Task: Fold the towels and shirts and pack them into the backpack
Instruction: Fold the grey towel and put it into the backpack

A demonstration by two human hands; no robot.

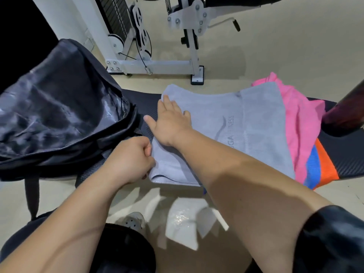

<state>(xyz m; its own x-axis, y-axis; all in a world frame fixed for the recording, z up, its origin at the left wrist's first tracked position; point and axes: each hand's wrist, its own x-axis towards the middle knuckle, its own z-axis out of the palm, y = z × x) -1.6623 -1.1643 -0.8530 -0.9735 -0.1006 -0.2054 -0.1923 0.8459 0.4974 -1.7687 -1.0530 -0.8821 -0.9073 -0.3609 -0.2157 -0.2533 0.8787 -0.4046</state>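
Here we see the grey towel (262,134) lying flat across a black padded bench (346,154), folded over at its near left edge, with faint lettering across its middle. The right hand (171,123) lies on the towel's far left part, palm down and fingers spread, the thumb reaching off the cloth onto the bench. The left hand (130,160) is at the near left edge, fingers curled and pinching the fold of the towel against the thumb.

Just left of the towel sits the black backpack (59,107), its mouth gaping toward the hands and its shiny lining showing. One strap hangs down off the bench's near side.

Under the towel's right side a pink shirt (301,123) spreads out, reaching past the towel's far right corner. Below it, at the near right, a blue and orange garment (319,168) shows from beneath the pink cloth.

Farther off, the white frame of a gym machine (157,64) stands on the pale floor (275,46). Near us, between the forearms, a light shoe (134,221) rests on that floor.
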